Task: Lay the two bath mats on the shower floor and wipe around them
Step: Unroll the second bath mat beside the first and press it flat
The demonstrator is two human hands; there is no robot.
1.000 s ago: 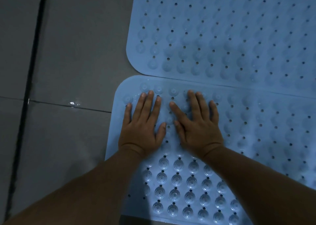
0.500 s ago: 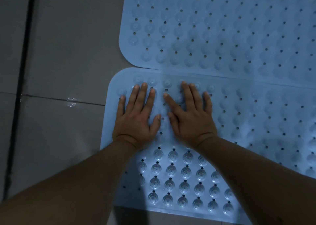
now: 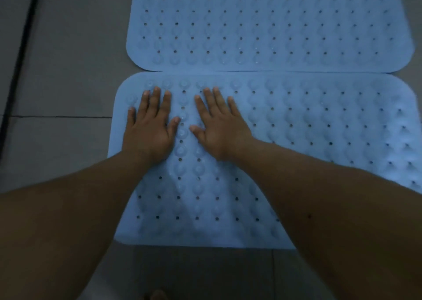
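Grey tiled floor [image 3: 68, 71] fills the frame, with a dark grout line running up the left side and a thinner one crossing toward the mats.

Two light blue bath mats lie flat on it, long edges butted together. Far mat [image 3: 269, 25]: top is cut off by the frame, and it shows rows of drain holes and faint suction-cup bumps. Near mat [image 3: 319, 121]: fully on the floor, rounded corners, same hole and bump pattern. Its far edge touches the far mat's near edge along most of the seam. Its left end sticks out slightly further left than the far mat's.

Both forearms come in from the bottom corners and reach onto the near mat's left half.

Left hand [image 3: 149, 126]: palm down, flat on the near mat close to its far-left corner, fingers straight and slightly apart, thumb out to the side. Holds nothing.

Right hand [image 3: 218, 128]: palm down just beside the left, not touching it, fingers straight and spread, thumb pointing toward the left hand. Holds nothing.

Bottom edge: a toe [image 3: 157, 295] on the tile, blurred.
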